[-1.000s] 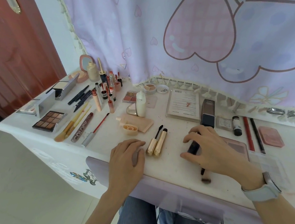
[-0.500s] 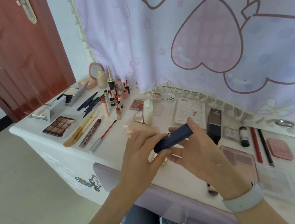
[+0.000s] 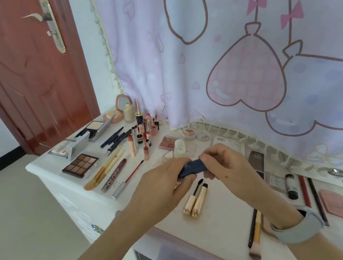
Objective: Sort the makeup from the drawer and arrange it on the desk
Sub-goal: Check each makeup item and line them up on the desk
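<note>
I hold a dark blue makeup tube [image 3: 193, 169] level above the white desk [image 3: 216, 221], one hand at each end. My left hand [image 3: 161, 188] grips its lower left end and my right hand [image 3: 223, 165] grips its upper right end. Just below the tube two gold mascara tubes [image 3: 195, 198] lie side by side on the desk. Near the front edge on the right lies a makeup brush [image 3: 256, 234]. The drawer [image 3: 176, 256] stands pulled out under the desk edge, its inside mostly hidden.
Rows of makeup fill the desk's left: a brown eyeshadow palette [image 3: 80, 165], brushes, dark pencils, upright lip tubes [image 3: 145, 131] and a round mirror [image 3: 122, 104]. On the right lie a dark bottle [image 3: 291, 186], red and black pencils and a pink compact [image 3: 335, 203]. A red door [image 3: 28, 55] stands left.
My right hand lifted the blue tube off the desk and my left hand came up to grip its other end. The camera tilted upward.
</note>
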Demonstrator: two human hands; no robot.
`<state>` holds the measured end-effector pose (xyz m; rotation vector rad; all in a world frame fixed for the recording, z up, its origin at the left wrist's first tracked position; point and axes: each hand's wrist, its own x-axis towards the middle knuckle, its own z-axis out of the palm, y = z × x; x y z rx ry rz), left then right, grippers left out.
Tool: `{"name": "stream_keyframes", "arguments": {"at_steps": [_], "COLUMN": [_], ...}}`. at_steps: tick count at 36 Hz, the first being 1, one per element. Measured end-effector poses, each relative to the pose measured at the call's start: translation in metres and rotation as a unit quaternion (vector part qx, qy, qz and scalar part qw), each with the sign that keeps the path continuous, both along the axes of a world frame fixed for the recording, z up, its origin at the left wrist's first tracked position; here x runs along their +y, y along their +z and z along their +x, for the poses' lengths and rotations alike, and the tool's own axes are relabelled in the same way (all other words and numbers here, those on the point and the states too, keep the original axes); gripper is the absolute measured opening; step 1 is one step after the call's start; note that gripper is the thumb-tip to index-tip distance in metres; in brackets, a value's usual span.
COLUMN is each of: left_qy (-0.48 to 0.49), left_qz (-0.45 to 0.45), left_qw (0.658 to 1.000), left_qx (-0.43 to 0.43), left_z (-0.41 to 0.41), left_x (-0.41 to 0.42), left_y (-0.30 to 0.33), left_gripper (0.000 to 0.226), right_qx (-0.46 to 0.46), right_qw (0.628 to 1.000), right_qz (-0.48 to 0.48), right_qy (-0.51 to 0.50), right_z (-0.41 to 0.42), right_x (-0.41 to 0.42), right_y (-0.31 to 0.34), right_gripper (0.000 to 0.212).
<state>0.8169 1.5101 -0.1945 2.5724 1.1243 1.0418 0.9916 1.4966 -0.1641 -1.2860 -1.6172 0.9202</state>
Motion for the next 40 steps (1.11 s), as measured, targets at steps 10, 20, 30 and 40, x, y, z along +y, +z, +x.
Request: {"name": "stream_keyframes", "arguments": {"at_steps": [10, 20, 30, 40], "left_qy": [-0.005, -0.002, 0.046, 0.080], "left_qz": [-0.140, -0.318, -0.320, -0.311], "left_qw": [0.989, 0.931, 0.943, 0.938], "left_qx": [-0.041, -0.177, -0.081, -0.130], "left_z": [-0.019, -0.049, -0.046, -0.062], "left_x": [0.058, 0.154, 0.221, 0.254], "left_y": [0.060, 0.112, 0.096, 0.070], "left_gripper": [0.064, 0.024, 0.023, 0.026], "right_qx": [0.014, 0.380, -0.054, -0.400], "right_qw": [1.000, 0.909, 0.997, 0.916], "right_qz": [0.020, -0.164, -0.051, 0.036], "right_qy": [-0.003, 0.046, 0.004, 0.001], "right_z": [0.022, 0.047, -0.010, -0.030], "right_x": [0.056, 0.134, 0.214, 0.266], "right_y": [0.047, 0.029, -0.006, -0.049], "right_gripper": [0.008, 0.024, 0.007, 0.019]}}
